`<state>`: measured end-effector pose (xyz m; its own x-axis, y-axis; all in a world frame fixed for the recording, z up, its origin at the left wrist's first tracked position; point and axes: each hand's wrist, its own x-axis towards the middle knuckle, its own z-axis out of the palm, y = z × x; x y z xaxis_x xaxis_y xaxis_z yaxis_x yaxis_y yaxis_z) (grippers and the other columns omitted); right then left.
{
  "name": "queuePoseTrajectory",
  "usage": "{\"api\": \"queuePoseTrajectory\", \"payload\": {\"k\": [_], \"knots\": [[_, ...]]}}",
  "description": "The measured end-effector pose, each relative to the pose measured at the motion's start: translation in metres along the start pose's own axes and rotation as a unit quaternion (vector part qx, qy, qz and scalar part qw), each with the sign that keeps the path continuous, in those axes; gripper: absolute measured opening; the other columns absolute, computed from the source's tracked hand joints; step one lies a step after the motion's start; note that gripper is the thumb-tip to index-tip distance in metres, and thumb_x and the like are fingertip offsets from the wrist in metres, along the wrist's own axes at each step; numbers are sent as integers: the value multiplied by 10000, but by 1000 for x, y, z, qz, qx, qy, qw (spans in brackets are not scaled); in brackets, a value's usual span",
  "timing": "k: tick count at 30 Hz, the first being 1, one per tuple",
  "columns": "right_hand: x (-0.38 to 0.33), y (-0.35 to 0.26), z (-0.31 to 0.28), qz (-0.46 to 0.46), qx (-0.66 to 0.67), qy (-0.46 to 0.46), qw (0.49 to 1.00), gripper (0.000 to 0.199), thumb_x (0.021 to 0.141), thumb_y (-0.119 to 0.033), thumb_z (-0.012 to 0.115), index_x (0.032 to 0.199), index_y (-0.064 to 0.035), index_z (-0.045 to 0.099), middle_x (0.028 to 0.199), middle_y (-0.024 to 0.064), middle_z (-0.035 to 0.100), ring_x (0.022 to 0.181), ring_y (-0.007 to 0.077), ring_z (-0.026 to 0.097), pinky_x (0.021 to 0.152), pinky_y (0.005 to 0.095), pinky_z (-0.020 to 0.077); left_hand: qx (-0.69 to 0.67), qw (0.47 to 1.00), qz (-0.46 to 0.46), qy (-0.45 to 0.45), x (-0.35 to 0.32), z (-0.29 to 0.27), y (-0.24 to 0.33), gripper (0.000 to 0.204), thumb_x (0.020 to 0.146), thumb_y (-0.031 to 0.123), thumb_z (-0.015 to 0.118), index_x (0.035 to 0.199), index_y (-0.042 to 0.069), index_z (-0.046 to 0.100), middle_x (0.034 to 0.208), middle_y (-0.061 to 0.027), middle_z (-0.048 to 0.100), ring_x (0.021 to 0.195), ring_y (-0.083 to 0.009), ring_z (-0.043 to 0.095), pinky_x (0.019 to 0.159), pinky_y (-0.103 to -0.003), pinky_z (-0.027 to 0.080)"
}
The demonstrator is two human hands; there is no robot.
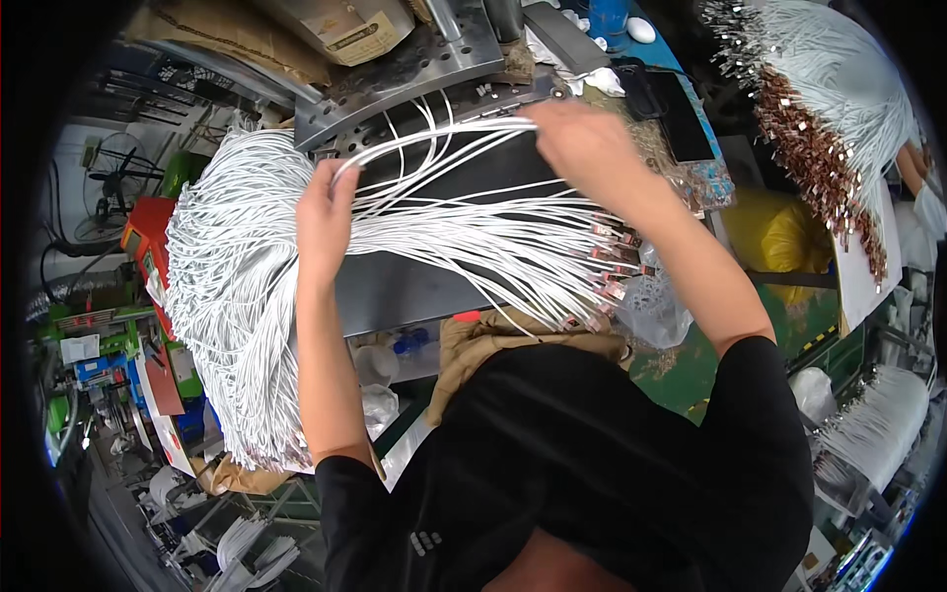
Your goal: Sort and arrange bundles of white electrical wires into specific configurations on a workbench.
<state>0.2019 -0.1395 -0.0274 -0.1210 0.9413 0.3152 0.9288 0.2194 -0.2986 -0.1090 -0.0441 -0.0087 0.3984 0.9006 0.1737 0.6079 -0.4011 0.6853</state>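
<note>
Several white cables stretch in an arc between my two hands above the black worktop. My left hand is closed around them at the left, thumb and fingers pinched together. At the right, my right hand grips the other ends, which its fingers hide. Below lies a thick bundle of white cables, fanning out to the right into small metallic and reddish connectors. Its left part joins a large heap of white cables that hangs over the table's left side, beside my left forearm.
A perforated dark metal plate stands behind the worktop. At the back right are a dark flat panel and a blue container. Another cable pile and a yellow bag are at the right.
</note>
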Motion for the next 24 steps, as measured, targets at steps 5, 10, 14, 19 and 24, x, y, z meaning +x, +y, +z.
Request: {"api": "queuePoseTrajectory", "payload": {"k": [5, 10, 14, 19, 24], "knots": [[-7, -39, 6, -121, 66, -13, 990, 190, 871, -186, 640, 1031, -85, 649, 1050, 132, 667, 1035, 285, 646, 840, 425, 519, 48, 987, 101, -119, -6, 38, 43, 308, 1007, 311, 583, 934, 25, 674, 708, -122, 639, 640, -244, 626, 625, -374, 488], [-6, -5, -2, -5, -33, 35, 999, 160, 843, -142, 632, 988, -78, 656, 1044, 114, 666, 1046, 264, 632, 809, 408, 531, 7, 987, -25, -161, -2, 28, 68, 376, 1028, 349, 554, 904, 19, 688, 691, -59, 624, 642, -146, 577, 611, -321, 474], [-19, -18, -9, -89, -64, -21, 994, 316, 877, -184, 636, 1187, -135, 672, 1114, 80, 666, 1035, 266, 640, 850, 379, 537, -305, 839, -218, -394, -51, 61, 66, 339, 1028, 326, 557, 967, 15, 677, 768, -29, 639, 649, -107, 547, 569, -268, 425], [-1, -4, 38, -31, 252, 33, 967, 311, 914, -205, 595, 1209, -138, 670, 1065, 81, 676, 992, 262, 647, 871, 366, 535, -409, 813, -254, -327, -47, 79, 50, 298, 1036, 284, 539, 1126, 19, 639, 816, -10, 615, 585, -54, 450, 501, -229, 331], [24, -26, 36, 80, 424, -92, 897, 333, 914, -186, 577, 1219, -75, 653, 1089, 97, 674, 1037, 254, 635, 886, 350, 525, -389, 830, -241, -318, -16, 97, 54, 277, 1043, 253, 523, 1138, 25, 646, 777, 1, 580, 546, -47, 360, 491, -225, 270]]}}
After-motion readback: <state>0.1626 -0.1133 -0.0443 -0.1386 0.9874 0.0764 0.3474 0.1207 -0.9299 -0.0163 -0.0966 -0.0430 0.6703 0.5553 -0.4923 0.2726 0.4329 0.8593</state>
